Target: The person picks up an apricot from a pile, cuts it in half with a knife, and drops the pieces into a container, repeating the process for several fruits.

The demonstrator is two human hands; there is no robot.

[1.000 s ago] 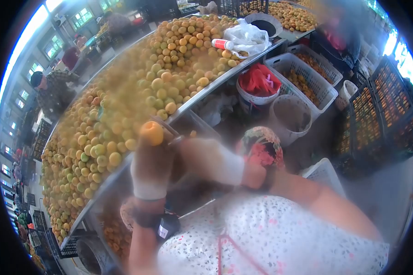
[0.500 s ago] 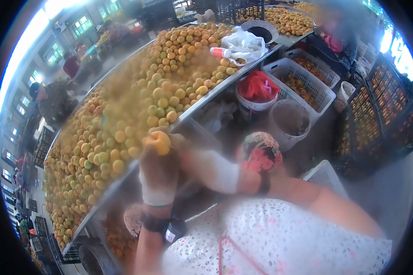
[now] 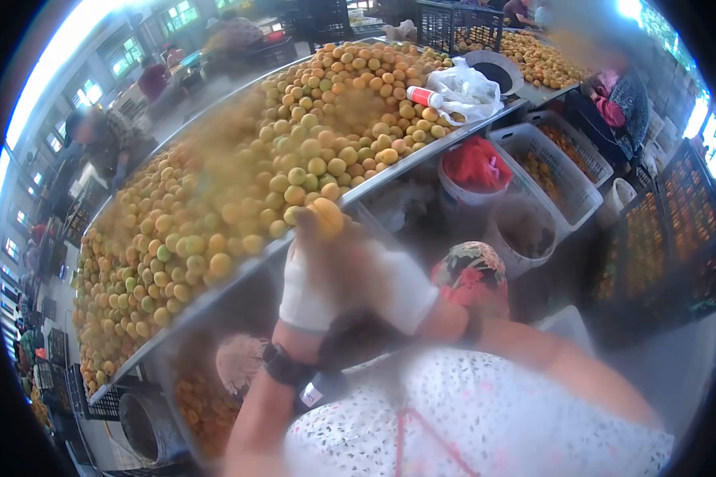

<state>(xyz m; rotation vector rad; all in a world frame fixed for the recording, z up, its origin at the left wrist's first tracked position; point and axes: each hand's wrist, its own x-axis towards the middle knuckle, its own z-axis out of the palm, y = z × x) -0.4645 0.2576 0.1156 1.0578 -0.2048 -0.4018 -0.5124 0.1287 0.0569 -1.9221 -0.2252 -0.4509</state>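
My left hand (image 3: 306, 270), in a white glove with dirty fingers, is closed on a yellow-orange fruit (image 3: 326, 217) at the metal edge of the table (image 3: 266, 253). Close against it on the right is my right hand (image 3: 382, 278), gloved too; smears on the lens blur its fingers, and whether they hold anything cannot be made out. Beyond both hands, a large heap of orange and greenish fruit (image 3: 163, 254) covers the tabletop.
A white plastic bag (image 3: 465, 91) and a red-and-white roll (image 3: 424, 97) lie on the fruit. Below the table edge stand a bucket with red plastic (image 3: 476, 167), another bucket (image 3: 525, 230) and white crates (image 3: 581, 199). A person (image 3: 612, 103) sits at the upper right; another (image 3: 107, 143) is across the table.
Both hands appear farther right in view, nearer each other, with the fruit still held. The whole scene has shifted right with the camera. The person across the table leans closer to the heap.
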